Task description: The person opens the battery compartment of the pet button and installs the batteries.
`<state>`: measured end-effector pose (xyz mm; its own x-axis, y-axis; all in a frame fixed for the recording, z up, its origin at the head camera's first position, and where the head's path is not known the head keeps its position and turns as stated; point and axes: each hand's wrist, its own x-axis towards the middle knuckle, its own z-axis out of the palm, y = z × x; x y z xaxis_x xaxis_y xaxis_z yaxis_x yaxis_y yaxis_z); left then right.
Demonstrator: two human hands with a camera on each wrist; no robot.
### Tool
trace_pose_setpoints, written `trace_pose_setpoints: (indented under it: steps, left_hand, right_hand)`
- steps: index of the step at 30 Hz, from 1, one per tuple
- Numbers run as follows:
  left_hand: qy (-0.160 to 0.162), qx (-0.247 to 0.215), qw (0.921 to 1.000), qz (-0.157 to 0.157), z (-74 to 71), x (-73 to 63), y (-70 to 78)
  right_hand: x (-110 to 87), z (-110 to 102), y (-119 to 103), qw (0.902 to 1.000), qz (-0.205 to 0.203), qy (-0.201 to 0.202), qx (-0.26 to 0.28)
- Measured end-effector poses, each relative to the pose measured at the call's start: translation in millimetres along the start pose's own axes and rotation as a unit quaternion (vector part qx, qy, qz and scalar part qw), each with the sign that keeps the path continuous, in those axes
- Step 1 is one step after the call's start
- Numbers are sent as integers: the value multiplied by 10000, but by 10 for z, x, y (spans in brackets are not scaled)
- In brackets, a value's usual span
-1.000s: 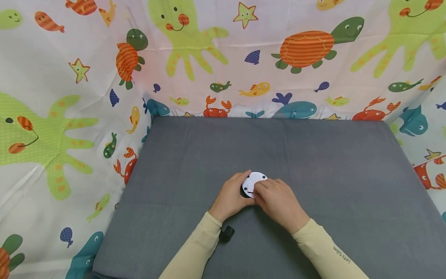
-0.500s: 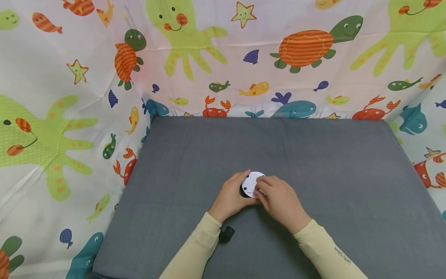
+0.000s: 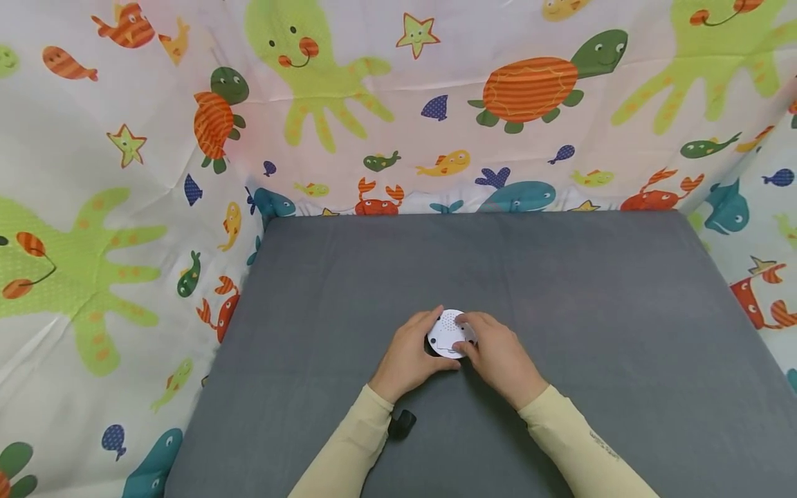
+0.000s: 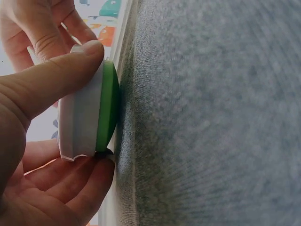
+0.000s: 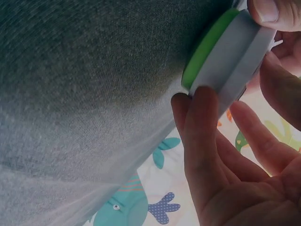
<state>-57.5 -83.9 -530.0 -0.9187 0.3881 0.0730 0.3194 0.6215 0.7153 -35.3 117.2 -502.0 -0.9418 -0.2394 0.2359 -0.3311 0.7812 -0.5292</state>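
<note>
A round white device (image 3: 447,333) lies face down on the grey surface, its dotted holes and dark feet upward. From the side, in the left wrist view, a green domed part (image 4: 108,106) shows beneath its white body. My left hand (image 3: 407,356) grips the rim from the left, thumb at the near side and fingers at the far side. On the right, my right hand (image 3: 501,356) holds the device too. Its thumb lies over the underside by a thin outlined panel, and its index finger is at the far edge. In the right wrist view, other right fingers (image 5: 202,117) touch the white side.
The grey padded surface (image 3: 591,290) spreads around the hands. Behind and at both sides hang cloth walls (image 3: 336,173) printed with sea animals. A small black piece (image 3: 402,425) sits by the left sleeve.
My right thumb and index finger have spread apart over the underside, uncovering more of it. The left hand keeps its grip. The head view has shifted slightly.
</note>
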Motion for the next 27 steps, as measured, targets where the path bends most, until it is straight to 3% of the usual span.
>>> trace_pose_setpoints:
  steps: [7, 13, 18, 21, 27]
  left_hand:
    - [88, 52, 9999, -111, 12, 26, 30]
    - [-48, -104, 9995, -287, -4, 35, 33]
    - [-52, -147, 9979, -623, -85, 7, 44]
    - [-93, -442, 9952, -873, -133, 14, 60]
    - [-393, -1398, 9802, -1347, -171, 48, 151]
  right_hand:
    - [16, 41, 35, 9999, -114, 68, -83]
    - [6, -18, 116, 9985, 413, -62, 346]
    - [19, -84, 140, 9955, 758, -181, 547]
    - [22, -109, 139, 9944, 851, -301, 554]
    - [26, -136, 143, 9901, 949, -495, 903]
